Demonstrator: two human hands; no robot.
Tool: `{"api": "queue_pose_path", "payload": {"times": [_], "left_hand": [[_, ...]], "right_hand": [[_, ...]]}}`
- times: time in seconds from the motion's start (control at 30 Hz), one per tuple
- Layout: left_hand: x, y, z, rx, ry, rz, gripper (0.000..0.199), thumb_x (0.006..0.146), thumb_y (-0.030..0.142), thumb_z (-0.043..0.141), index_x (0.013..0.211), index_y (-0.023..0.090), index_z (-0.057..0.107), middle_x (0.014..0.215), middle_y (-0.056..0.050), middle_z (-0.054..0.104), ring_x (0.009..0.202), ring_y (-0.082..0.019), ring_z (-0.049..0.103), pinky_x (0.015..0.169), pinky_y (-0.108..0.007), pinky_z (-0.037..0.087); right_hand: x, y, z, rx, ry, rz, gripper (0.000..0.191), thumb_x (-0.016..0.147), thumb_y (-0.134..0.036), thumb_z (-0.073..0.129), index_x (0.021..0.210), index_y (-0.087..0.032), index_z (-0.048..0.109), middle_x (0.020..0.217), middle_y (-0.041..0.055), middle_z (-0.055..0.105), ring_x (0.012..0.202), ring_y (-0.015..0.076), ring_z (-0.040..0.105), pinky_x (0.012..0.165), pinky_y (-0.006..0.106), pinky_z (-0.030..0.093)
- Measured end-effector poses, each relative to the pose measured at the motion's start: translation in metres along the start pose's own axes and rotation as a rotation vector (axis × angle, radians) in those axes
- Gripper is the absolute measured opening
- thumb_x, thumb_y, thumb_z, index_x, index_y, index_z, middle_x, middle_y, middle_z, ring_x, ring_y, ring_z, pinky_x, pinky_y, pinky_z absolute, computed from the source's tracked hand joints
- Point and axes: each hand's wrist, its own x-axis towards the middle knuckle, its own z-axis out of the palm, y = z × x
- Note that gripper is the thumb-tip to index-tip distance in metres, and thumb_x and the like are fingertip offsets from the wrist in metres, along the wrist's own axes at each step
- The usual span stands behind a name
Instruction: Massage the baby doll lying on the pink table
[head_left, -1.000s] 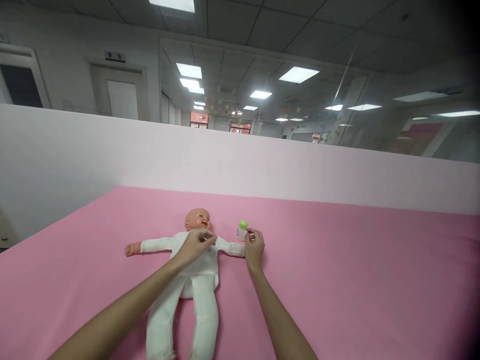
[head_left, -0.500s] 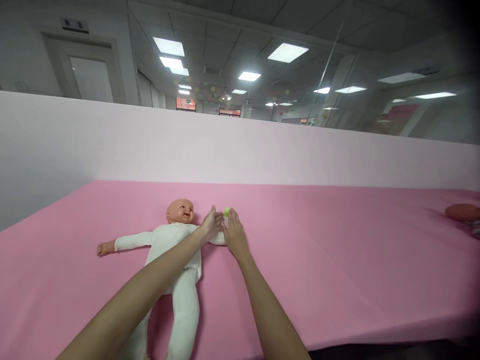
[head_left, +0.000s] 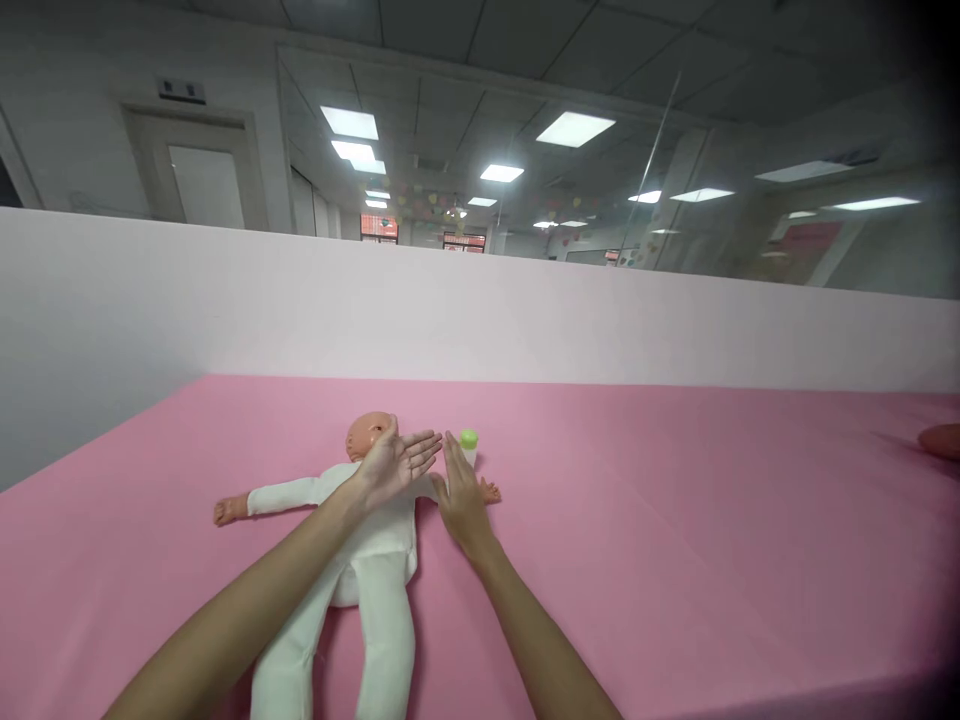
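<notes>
A baby doll (head_left: 386,530) with a white cloth body lies on its back on the pink surface (head_left: 637,520), arms spread. My left hand (head_left: 397,462) is over the doll's chest and lower face, palm turned up and fingers stretched out. Across from it, my right hand (head_left: 461,500) is open with straight fingers, above the doll's arm on the right. The fingertips of both hands nearly meet; I cannot tell if they touch. Just behind my right hand stands a small container with a green cap (head_left: 469,440), its lower part partly hidden.
A low white wall (head_left: 525,320) runs along the back of the pink surface, with glass above it. At the far right edge lies a reddish-brown rounded object (head_left: 941,440), cut off by the frame.
My left hand has moved left over the doll, its palm turning up. My right hand has drawn slightly away from the green-capped container, which now shows more. The view has tilted up a little.
</notes>
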Motion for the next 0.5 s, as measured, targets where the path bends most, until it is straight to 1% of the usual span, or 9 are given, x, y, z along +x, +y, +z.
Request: {"api": "queue_pose_path", "payload": {"times": [0.07, 0.13, 0.2, 0.27, 0.3, 0.37, 0.43, 0.5], "left_hand": [[-0.011, 0.004, -0.004, -0.04, 0.026, 0.007, 0.082, 0.103, 0.066, 0.023, 0.15, 0.005, 0.049, 0.157, -0.024, 0.049, 0.148, -0.026, 0.046, 0.124, -0.037, 0.034], [-0.016, 0.007, -0.002, -0.057, 0.031, -0.006, 0.083, 0.102, 0.069, 0.021, 0.145, 0.007, 0.055, 0.152, -0.023, 0.055, 0.148, -0.027, 0.047, 0.124, -0.04, 0.035], [-0.021, 0.013, 0.005, -0.067, 0.035, -0.017, 0.09, 0.098, 0.077, 0.019, 0.142, 0.009, 0.058, 0.149, -0.023, 0.058, 0.149, -0.03, 0.044, 0.124, -0.045, 0.035], [-0.03, 0.021, 0.013, -0.082, 0.047, 0.006, 0.099, 0.093, 0.084, 0.016, 0.142, 0.009, 0.059, 0.152, -0.023, 0.056, 0.152, -0.031, 0.04, 0.125, -0.047, 0.033], [-0.037, 0.027, 0.017, -0.08, 0.044, 0.04, 0.101, 0.092, 0.086, 0.015, 0.143, 0.01, 0.059, 0.155, -0.021, 0.053, 0.153, -0.031, 0.037, 0.126, -0.047, 0.032], [-0.054, 0.038, 0.022, -0.033, 0.018, 0.137, 0.098, 0.092, 0.086, 0.017, 0.146, 0.015, 0.057, 0.162, -0.016, 0.046, 0.156, -0.03, 0.03, 0.128, -0.045, 0.027], [-0.07, 0.047, 0.023, 0.063, 0.004, 0.251, 0.092, 0.094, 0.084, 0.021, 0.15, 0.02, 0.055, 0.168, -0.009, 0.037, 0.16, -0.029, 0.021, 0.131, -0.044, 0.02], [-0.079, 0.051, 0.022, 0.17, 0.017, 0.361, 0.086, 0.096, 0.081, 0.023, 0.155, 0.025, 0.051, 0.172, -0.003, 0.029, 0.162, -0.029, 0.01, 0.132, -0.046, 0.011]], "right_hand": [[-0.001, -0.019, 0.004, 0.001, -0.008, -0.122, 0.07, 0.108, -0.053, 0.036, 0.168, -0.021, 0.017, 0.169, 0.0121, 0.032, 0.157, 0.0287, 0.029, 0.125, 0.055, 0.034], [0.004, -0.04, 0.009, 0.002, -0.049, -0.254, 0.078, 0.106, -0.058, 0.037, 0.168, -0.02, 0.012, 0.17, 0.0127, 0.029, 0.158, 0.0312, 0.026, 0.126, 0.056, 0.032], [0.015, -0.06, 0.013, 0.009, -0.118, -0.363, 0.086, 0.104, -0.062, 0.041, 0.169, -0.016, 0.008, 0.171, 0.0141, 0.026, 0.158, 0.0341, 0.023, 0.127, 0.058, 0.029], [0.031, -0.078, 0.016, 0.024, -0.176, -0.414, 0.089, 0.102, -0.063, 0.045, 0.168, -0.015, 0.008, 0.172, 0.0139, 0.023, 0.159, 0.0355, 0.019, 0.128, 0.059, 0.024], [0.04, -0.086, 0.017, 0.044, -0.173, -0.4, 0.088, 0.102, -0.063, 0.044, 0.169, -0.016, 0.009, 0.172, 0.013, 0.021, 0.16, 0.0352, 0.017, 0.129, 0.06, 0.02], [0.058, -0.098, 0.018, 0.119, -0.126, -0.282, 0.082, 0.105, -0.062, 0.037, 0.169, -0.02, 0.008, 0.174, 0.0097, 0.016, 0.161, 0.0322, 0.011, 0.13, 0.06, 0.015], [0.07, -0.112, 0.018, 0.227, -0.096, -0.1, 0.077, 0.107, -0.059, 0.029, 0.169, -0.022, 0.001, 0.175, 0.0069, 0.007, 0.161, 0.0281, 0.006, 0.13, 0.058, 0.018], [0.072, -0.13, 0.018, 0.32, -0.116, 0.045, 0.075, 0.109, -0.056, 0.025, 0.167, -0.025, -0.01, 0.175, 0.0044, -0.002, 0.161, 0.0252, 0.003, 0.13, 0.056, 0.023]]}}
